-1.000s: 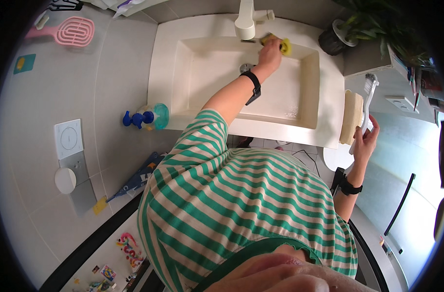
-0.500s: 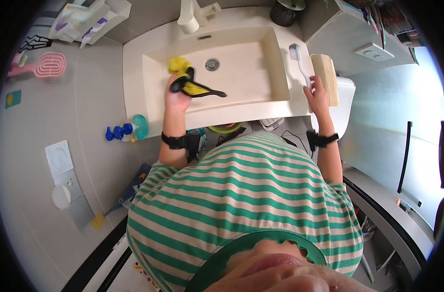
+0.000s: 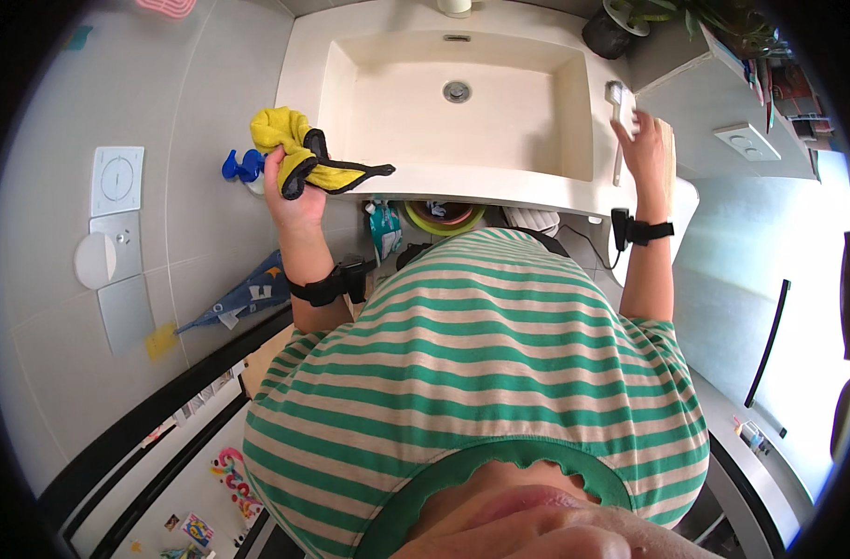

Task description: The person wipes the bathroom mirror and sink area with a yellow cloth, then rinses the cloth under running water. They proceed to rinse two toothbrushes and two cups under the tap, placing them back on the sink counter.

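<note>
A yellow cloth [image 3: 285, 126] with black edging is bunched in my left hand [image 3: 296, 203], its dark-tipped corner hanging out over the front left of the sink rim. Above the counter on the far side, my right hand [image 3: 645, 154] has its fingers apart. A white long-handled brush [image 3: 618, 149] lies on the right rim of the white sink [image 3: 462, 168], just left of that hand. The thumb is close to its handle; whether it touches cannot be made out.
A pale grained block [image 3: 668, 154] stands right of my right hand, partly hidden by it. Blue pump bottles [image 3: 245, 166] sit by the left wall. A dark plant pot [image 3: 608, 35] is at the back right corner. Below the counter are a green-rimmed basin [image 3: 444, 226] and a teal package [image 3: 384, 228].
My left hand has carried the cloth leftward out of the sink to its left edge. My right hand has let go of the brush handle, leaving it on the rim. The view has shifted too.
</note>
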The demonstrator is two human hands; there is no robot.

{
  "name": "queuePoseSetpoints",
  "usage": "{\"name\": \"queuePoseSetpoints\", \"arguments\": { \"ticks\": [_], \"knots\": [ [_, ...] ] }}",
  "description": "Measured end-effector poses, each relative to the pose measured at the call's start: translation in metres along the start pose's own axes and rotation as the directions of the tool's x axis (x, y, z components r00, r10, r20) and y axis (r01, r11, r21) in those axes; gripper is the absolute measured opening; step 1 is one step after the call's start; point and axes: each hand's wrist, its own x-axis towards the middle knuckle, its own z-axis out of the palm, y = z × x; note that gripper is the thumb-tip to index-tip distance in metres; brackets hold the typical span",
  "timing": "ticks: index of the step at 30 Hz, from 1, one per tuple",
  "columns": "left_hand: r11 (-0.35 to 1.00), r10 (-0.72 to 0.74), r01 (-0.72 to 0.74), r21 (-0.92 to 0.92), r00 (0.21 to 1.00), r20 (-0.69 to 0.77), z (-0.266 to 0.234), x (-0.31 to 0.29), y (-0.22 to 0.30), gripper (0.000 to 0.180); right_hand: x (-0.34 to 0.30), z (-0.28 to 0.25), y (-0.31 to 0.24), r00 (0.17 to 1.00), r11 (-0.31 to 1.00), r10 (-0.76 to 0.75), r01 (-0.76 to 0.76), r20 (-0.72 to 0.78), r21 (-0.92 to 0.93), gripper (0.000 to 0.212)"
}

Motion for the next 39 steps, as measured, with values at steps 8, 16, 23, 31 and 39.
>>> {"name": "queuePoseSetpoints", "arguments": {
  "ticks": [8, 16, 23, 31, 39],
  "knots": [
    [1.000, 0.016, -0.017, -0.017, 0.997, -0.080, 0.022, -0.011, 0.000, 0.037, 0.149, 0.038, -0.132, 0.917, 0.919, -0.395, 0.394, 0.058, 0.024, 0.050],
    [0.999, 0.035, -0.035, 0.002, 0.988, -0.153, 0.012, -0.049, 0.011, 0.037, 0.213, 0.093, -0.130, 0.696, 0.545, -0.656, 0.704, 0.291, -0.455, 0.058],
    [0.999, 0.017, -0.023, -0.038, 0.988, -0.151, -0.004, -0.045, 0.015, 0.037, 0.193, 0.083, -0.150, 0.879, 0.852, -0.470, 0.476, 0.085, -0.217, 0.064],
    [1.000, -0.011, 0.010, -0.004, 0.988, -0.154, 0.012, 0.001, 0.006, 0.036, 0.153, 0.133, -0.206, 0.743, 0.499, -0.367, -0.349, 0.559, 0.793, 0.028],
    [1.000, -0.003, 0.005, 0.011, 0.982, -0.189, 0.004, 0.001, -0.002, 0.030, 0.172, 0.106, -0.187, 0.861, 0.822, -0.232, -0.074, 0.452, 0.564, 0.036]
  ]
}}
